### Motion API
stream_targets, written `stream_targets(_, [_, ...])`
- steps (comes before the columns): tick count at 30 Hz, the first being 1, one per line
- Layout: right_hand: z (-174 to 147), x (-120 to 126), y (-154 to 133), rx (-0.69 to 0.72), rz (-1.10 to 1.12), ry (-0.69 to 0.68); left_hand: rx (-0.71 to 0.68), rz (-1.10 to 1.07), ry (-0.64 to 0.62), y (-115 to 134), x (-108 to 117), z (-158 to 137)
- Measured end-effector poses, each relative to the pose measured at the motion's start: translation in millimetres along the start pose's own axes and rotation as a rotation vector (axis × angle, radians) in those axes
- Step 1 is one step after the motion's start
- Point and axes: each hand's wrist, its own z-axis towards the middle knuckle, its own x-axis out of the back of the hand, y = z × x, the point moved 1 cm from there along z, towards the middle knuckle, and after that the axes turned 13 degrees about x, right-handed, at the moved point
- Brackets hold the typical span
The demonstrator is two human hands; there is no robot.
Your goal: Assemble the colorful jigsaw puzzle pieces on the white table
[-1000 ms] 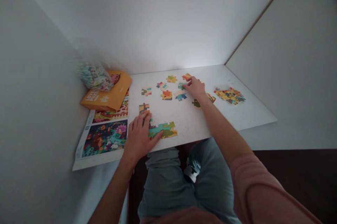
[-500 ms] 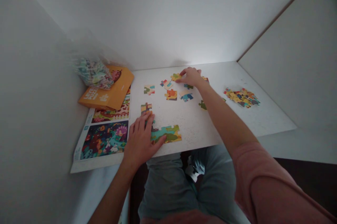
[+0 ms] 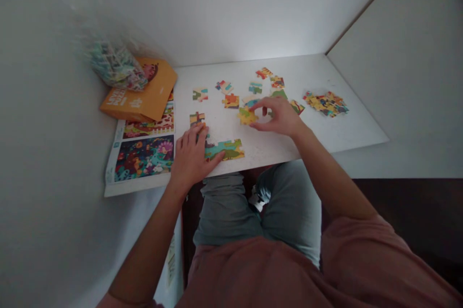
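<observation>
My right hand (image 3: 277, 115) pinches a yellow puzzle piece (image 3: 247, 116) between thumb and fingers, above the middle of the white table. My left hand (image 3: 193, 153) lies flat with fingers stretched over a joined puzzle section (image 3: 227, 149) at the front edge. Its thumb rests on the green and teal part, and its fingertips touch the lower end of an upright strip of pieces (image 3: 197, 118). The palm hides part of the joined corner. Just beyond the hands lie loose pieces, among them an orange piece (image 3: 230, 101) and a blue piece (image 3: 250, 101) partly covered by my right hand.
A heap of puzzle pieces (image 3: 326, 104) lies on the right of the table (image 3: 307, 146). On the left, an orange puzzle box (image 3: 144, 103) and a clear bag of pieces (image 3: 119, 67) sit over a printed picture sheet (image 3: 143, 157). A wall rises behind.
My right hand has come back from the far loose pieces toward the joined section, carrying the yellow piece. My left hand stays on the section. The view has tilted down.
</observation>
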Motion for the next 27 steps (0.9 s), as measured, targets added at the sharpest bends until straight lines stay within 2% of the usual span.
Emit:
stream_targets(4, [-67.3,-17.5,-30.7,0.026,0.103,-0.099,0.004,0.01,0.006,1.0,-1.0,0.4])
stream_targets(7, [-89.9,-27.3,-34.6,0.065,0.073,-0.141,0.007,0.03,0.014,1.7,-1.6,0.6])
stream_targets(11, [-95.4,-29.3,-29.9,0.053,0.02,-0.164,0.015,0.051,0.027,3.8,-1.0,0.4])
stream_targets(20, [-96.5,-31.0,-25.5,0.141,0.009,-0.13,0.009,0.071,0.036,8.1,2.7,-0.8])
stream_targets(27, [-96.2,-31.8,-26.5,0.149,-0.051,-0.165,0.014,0.081,0.028,8.9,4.3,-0.1])
